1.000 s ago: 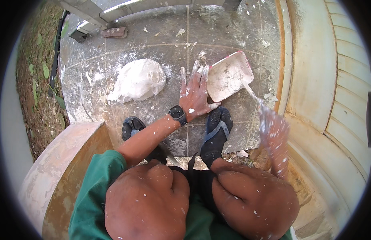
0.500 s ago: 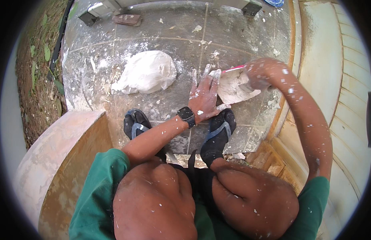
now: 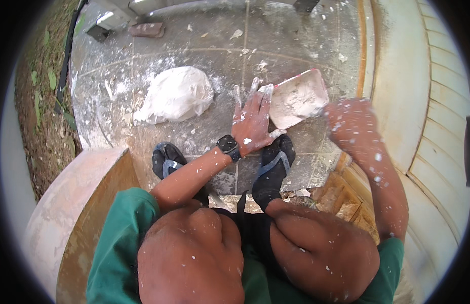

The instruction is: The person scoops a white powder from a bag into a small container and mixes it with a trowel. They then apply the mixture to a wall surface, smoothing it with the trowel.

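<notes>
A shallow pale tray with a red edge [image 3: 323,81] lies tilted on the tiles, holding whitish putty [image 3: 295,99]. Against its left side rests my left hand [image 3: 251,125], fingers spread and smeared with white. My right hand [image 3: 350,124] is closed in a fist just off the tray's right side, blurred by motion. A small tip seems to poke out of it toward the putty, but I cannot make out what it is. To the left sits a crumpled white plastic bag [image 3: 178,95], bulging with its contents.
White-spattered grey tiles [image 3: 204,55] spread around. A brown block [image 3: 146,29] lies by a bench-like leg [image 3: 99,32] at the far left. A low curved wall [image 3: 88,202] stands at left, a cream panelled surface [image 3: 435,106] at right. My sandalled feet [image 3: 274,162] are close to the tray.
My right hand has pulled back from over the tray toward me and right, uncovering the putty and the tray's far corner. My left hand stays at the tray's side.
</notes>
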`<state>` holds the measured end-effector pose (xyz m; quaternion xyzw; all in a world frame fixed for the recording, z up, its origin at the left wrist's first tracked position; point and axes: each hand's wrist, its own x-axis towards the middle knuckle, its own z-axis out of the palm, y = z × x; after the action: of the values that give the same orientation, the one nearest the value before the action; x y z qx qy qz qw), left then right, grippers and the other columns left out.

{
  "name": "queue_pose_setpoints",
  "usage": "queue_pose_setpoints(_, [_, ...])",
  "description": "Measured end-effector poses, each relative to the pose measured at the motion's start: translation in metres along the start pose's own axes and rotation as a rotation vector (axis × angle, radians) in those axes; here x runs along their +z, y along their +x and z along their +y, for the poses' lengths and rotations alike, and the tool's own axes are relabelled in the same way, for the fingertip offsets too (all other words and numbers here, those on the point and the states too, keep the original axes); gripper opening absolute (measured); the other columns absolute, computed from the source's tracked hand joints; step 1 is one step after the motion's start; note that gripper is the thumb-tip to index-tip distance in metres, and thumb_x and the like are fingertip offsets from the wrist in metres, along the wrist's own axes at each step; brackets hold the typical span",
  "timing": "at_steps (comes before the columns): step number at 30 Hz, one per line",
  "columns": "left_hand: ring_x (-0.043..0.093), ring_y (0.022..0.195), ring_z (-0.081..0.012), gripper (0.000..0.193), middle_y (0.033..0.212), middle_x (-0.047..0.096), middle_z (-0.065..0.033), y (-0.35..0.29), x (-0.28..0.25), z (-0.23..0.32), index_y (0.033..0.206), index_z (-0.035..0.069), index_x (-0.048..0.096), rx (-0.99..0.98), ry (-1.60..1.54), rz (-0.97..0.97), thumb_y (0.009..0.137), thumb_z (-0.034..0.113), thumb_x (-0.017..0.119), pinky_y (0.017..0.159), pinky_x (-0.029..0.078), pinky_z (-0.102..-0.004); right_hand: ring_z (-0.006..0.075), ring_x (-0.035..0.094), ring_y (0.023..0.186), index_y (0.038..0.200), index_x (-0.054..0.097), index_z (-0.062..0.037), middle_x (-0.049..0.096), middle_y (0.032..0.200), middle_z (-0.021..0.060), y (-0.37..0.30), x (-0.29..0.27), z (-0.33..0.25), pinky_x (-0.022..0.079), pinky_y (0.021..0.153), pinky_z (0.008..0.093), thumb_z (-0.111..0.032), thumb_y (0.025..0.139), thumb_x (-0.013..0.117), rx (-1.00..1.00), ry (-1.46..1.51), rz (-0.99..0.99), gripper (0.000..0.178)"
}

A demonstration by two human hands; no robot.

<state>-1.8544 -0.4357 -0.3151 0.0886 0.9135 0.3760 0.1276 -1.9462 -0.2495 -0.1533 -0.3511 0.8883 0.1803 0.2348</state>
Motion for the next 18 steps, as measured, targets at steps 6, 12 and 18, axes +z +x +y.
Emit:
queue_pose_setpoints(6, [0.027, 0.150, -0.0427, 0.121, 0.155, 0.034, -0.0267, -0.005, 0.008, -0.002, 0.160, 0.000, 0.018, -0.058, -0.007, -0.061, 0.076, 0.066, 0.075, 0.119, 0.019, -0.0676, 0.0284, 0.072, 0.081, 0.082, 0.072, -0.0143, 0.071, 0.077, 0.0083, 0.020, -0.015, -0.001, 0.054, 0.071, 0.0457, -0.012, 0.083, 0.063, 0.049, 0.002, -0.181, 0.009])
queue_pose_setpoints(12, [0.027, 0.150, -0.0431, 0.119, 0.155, 0.034, -0.0274, -0.004, 0.012, -0.004, 0.159, -0.001, 0.021, -0.019, 0.058, -0.049, 0.076, 0.065, 0.075, 0.120, 0.018, -0.0654, 0.0275, 0.073, 0.083, 0.082, 0.072, -0.0146, 0.071, 0.078, 0.0083, 0.021, -0.019, -0.013, 0.055, 0.071, 0.0452, -0.013, 0.083, 0.063, 0.046, 0.013, -0.103, 0.009])
queue_pose_setpoints(18, [0.031, 0.148, -0.0444, 0.114, 0.153, 0.035, -0.0276, -0.005, 0.005, 0.003, 0.156, -0.003, 0.027, -0.053, -0.029, 0.014, 0.073, 0.051, 0.084, 0.119, 0.019, -0.0688, 0.0280, 0.073, 0.081, 0.082, 0.072, -0.0139, 0.071, 0.077, 0.0094, 0.016, -0.001, -0.023, 0.055, 0.069, 0.0453, -0.014, 0.083, 0.064, 0.061, 0.047, -0.049, 0.009])
